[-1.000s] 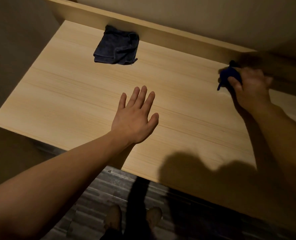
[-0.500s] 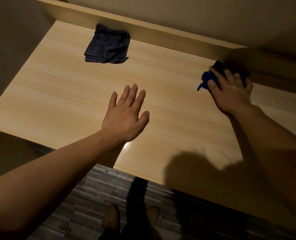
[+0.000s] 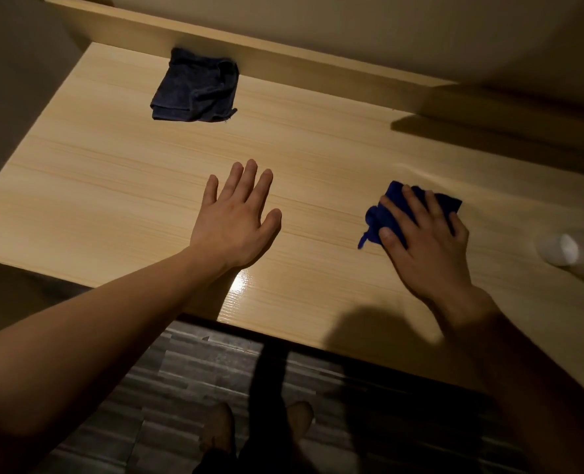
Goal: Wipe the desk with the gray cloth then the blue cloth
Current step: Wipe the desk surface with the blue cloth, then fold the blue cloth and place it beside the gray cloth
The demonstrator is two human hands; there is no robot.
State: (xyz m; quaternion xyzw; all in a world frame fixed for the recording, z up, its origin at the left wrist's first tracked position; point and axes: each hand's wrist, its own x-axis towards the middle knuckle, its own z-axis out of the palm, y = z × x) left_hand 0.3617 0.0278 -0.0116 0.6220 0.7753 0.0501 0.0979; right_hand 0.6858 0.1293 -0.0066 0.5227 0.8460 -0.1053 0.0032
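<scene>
A light wooden desk (image 3: 119, 172) fills the view. The gray cloth (image 3: 195, 87) lies crumpled at the back left, against the raised back board, with no hand near it. My right hand (image 3: 424, 241) presses the bunched blue cloth (image 3: 383, 217) flat onto the desk at the right of centre; fingers cover most of it, and its left edge and a far corner stick out. My left hand (image 3: 236, 217) rests flat on the desk at the centre, fingers spread, holding nothing.
A blurred pale bottle (image 3: 571, 251) lies at the desk's far right edge. The raised back board (image 3: 283, 53) runs along the rear, with a wall at the left. The dark floor and my feet (image 3: 256, 429) show below the front edge.
My right hand has dragged the blue cloth from the back right corner toward me across the desk. My left hand has stayed flat in place. The gray cloth has not moved.
</scene>
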